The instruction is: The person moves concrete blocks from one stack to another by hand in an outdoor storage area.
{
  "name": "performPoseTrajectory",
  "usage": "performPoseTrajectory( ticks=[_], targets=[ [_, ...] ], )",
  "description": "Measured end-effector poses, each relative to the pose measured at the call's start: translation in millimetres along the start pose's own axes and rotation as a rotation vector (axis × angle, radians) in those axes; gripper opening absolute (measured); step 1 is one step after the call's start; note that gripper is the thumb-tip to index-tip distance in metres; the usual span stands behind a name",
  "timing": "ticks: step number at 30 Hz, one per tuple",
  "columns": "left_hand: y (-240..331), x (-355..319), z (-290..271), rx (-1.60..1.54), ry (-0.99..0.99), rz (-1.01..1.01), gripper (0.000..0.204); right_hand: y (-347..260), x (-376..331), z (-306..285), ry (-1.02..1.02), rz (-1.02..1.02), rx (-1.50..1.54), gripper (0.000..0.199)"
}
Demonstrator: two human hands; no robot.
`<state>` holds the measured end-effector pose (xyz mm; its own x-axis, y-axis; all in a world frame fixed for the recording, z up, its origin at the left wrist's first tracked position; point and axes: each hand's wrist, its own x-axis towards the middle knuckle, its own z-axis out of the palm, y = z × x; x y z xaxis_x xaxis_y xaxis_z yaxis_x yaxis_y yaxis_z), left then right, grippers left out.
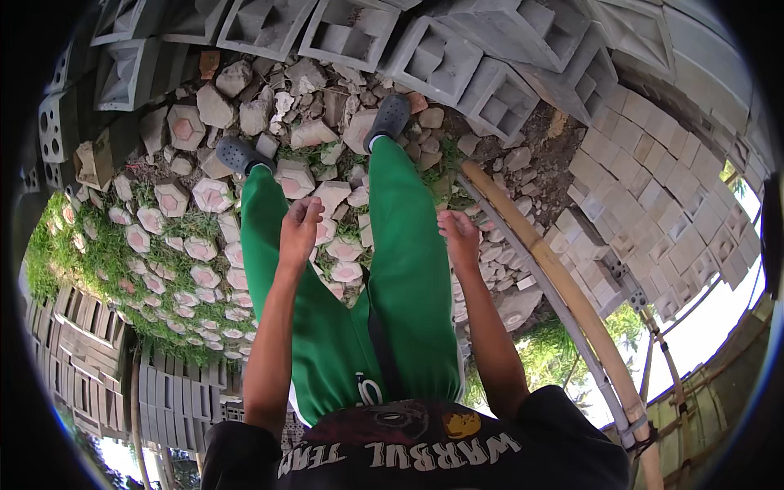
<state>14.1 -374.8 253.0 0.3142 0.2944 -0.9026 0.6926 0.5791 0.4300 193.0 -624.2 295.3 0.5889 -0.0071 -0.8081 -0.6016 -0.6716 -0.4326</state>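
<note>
Both hands (300, 222) empty above rubble (204, 196)

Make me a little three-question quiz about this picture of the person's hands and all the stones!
1. True or false: the left hand holds a stone.
2. What lies under the grey shoes? A) hexagonal paving stones and grass B) sand C) water
3. Which long thing leans beside the right hand?

Key: 1. False, both hands are empty, fingers loosely curled. 2. A. 3. The bamboo pole.
</note>
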Motion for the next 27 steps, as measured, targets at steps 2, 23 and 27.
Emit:
performPoseTrajectory(
  ticks=[2, 23, 27],
  targets=[
    [21.0, 19.8, 65.7, 0.115, -0.096, 0.006, 0.043, 19.4, 42.9, -37.3, 0.086, 0.008, 0.155, 0.026],
    [240.7, 184.1, 509.0, 0.099, -0.157, 0.127, 0.081, -152.6, 368.7, -317.4, 0.381, -0.242, 0.178, 0.051],
    [249.5, 180.0, 518.9, 0.42, -0.061, 0.16, 0.073, -145.4, 379.1, -312.7, 0.32, -0.225, 0.051, 0.052]
  ],
)
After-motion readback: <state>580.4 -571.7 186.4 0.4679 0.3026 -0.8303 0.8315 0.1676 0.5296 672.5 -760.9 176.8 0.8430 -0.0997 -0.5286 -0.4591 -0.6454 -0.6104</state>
